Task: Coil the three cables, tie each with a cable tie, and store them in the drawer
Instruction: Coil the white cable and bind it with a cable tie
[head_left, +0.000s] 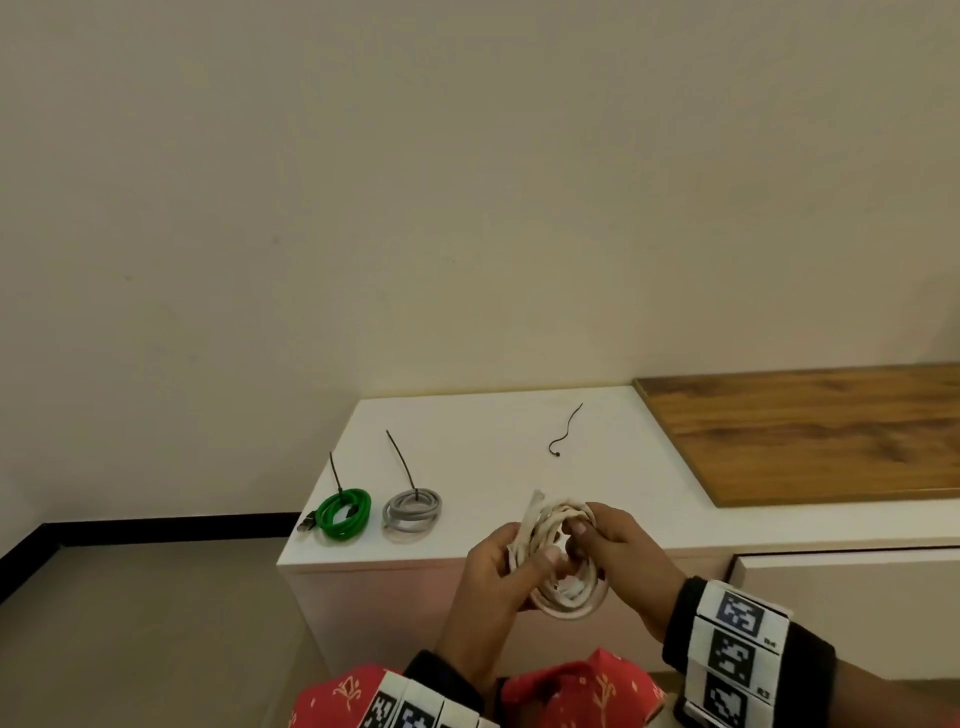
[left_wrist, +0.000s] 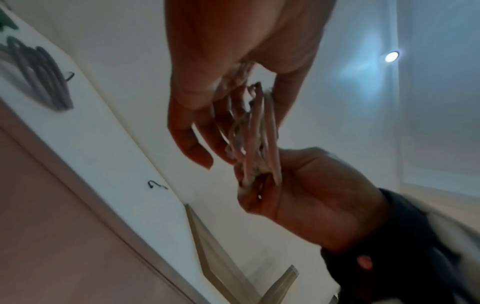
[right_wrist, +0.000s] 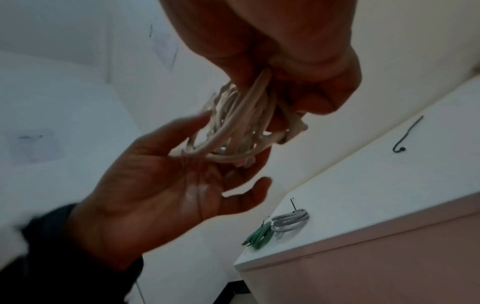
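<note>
both hands hold the white cable (head_left: 563, 558) coil in the air just in front of the cabinet: left hand (head_left: 501, 569) fingers curled round one side, right hand (head_left: 610, 545) pinching the other. i'd keep the loops flat and pinched while fetching the loose black cable tie (head_left: 565, 432). farther off, on the white cabinet top (head_left: 483, 467), the green cable (head_left: 344, 514) and grey cable (head_left: 413, 513) lie tied, with a wooden panel (head_left: 810, 431) and a plain wall behind.
</note>
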